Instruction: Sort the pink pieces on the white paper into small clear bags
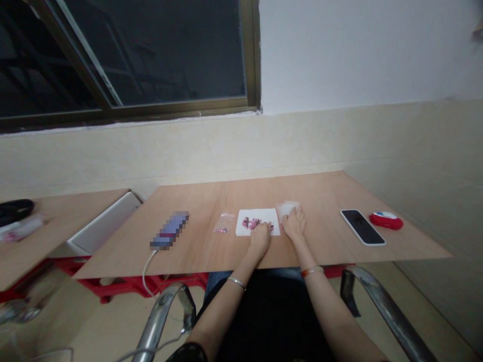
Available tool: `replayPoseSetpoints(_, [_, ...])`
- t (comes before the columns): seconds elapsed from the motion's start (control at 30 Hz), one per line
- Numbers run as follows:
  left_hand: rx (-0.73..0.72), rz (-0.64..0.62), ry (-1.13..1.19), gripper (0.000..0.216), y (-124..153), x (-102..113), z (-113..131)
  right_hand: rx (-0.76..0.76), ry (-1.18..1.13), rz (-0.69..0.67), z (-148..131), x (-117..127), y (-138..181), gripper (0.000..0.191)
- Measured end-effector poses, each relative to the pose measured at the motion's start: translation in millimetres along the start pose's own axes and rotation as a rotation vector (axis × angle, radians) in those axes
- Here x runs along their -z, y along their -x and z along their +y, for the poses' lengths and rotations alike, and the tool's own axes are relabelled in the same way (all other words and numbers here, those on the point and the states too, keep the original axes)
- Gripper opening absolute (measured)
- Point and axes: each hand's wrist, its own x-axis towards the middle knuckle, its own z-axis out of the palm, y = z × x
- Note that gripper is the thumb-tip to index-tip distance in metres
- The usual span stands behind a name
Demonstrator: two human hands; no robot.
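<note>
A white sheet (260, 213) lies near the middle of the table, with a loose cluster of small pink and dark beads (250, 222) on it. My left hand (260, 238) rests at the sheet's lower edge, fingers curled in among the beads; whatever they pinch is hidden. To the right, clear plastic bags (286, 207) lie beside the sheet. Over them is my right hand (295, 222), its fingers bent down onto the plastic and closed on it. Left of the sheet sits a small clear bag (225, 221) with a few pink beads at its lower end.
A blurred-out phone (169, 231) with a white cable (145, 269) lies on the left. On the right are a white-framed phone (363, 227) and a red and white object (386, 220). The wooden table (320, 188) stands near a wall; metal armrests (166, 311) flank me.
</note>
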Motion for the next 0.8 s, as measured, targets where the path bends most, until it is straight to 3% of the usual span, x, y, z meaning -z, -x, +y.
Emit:
replayPoseSetpoints(0.27, [-0.024,-0.008,0.036,0.04,0.1,0.6,-2.7,0.107,0.116,-0.009,3.5,-13.1,3.0,0.06])
replayPoseSetpoints(0.5, [-0.067,0.011,-0.101,0.036,-7.7,4.0,-4.6,0.15,0.195,-0.01,11.7,-41.2,-10.3,0.06])
replayPoseSetpoints(0.8, [-0.097,0.094,-0.146,0.033,-15.5,15.5,-12.6,0.156,0.247,-0.001,22.1,-61.1,-19.0,0.062])
